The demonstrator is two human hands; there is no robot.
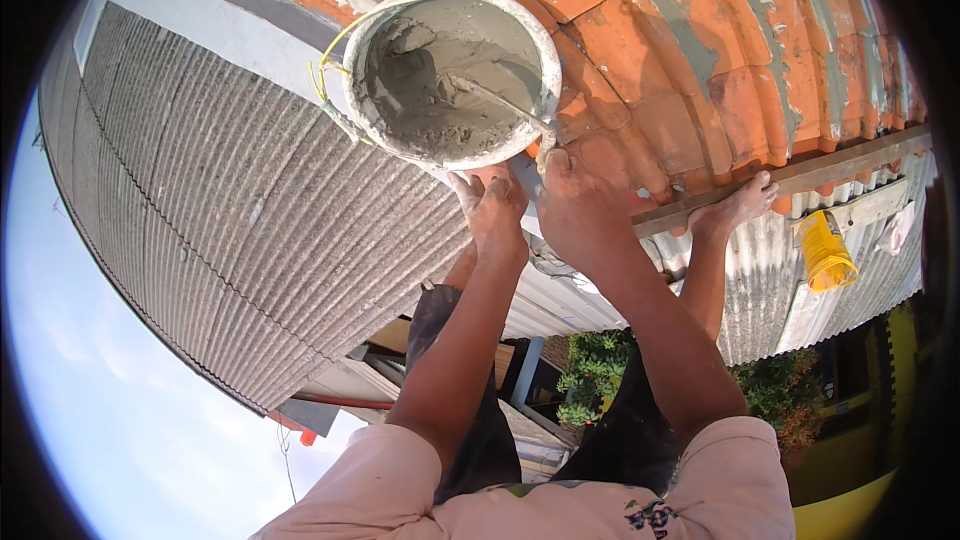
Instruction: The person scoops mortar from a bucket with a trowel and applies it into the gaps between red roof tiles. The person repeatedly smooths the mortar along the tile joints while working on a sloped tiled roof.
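A white plastic bucket (543, 50) of wet grey mortar (430, 70) sits on orange roof tiles (690, 50), a yellow cord tied at its left side. My left hand (495, 205) grips the bucket at its near lower side, some fingers hidden beneath it. Just right of it, my right hand (575, 200) is closed around the handle of a trowel (505, 103), whose far end is in the mortar.
My bare foot (740, 205) is on the roof edge by a wooden batten (835, 165). A grey corrugated roof (240, 200) slopes away at left. A yellow container (827, 250) lies on corrugated sheeting at right. Plants (590, 375) show below the edge.
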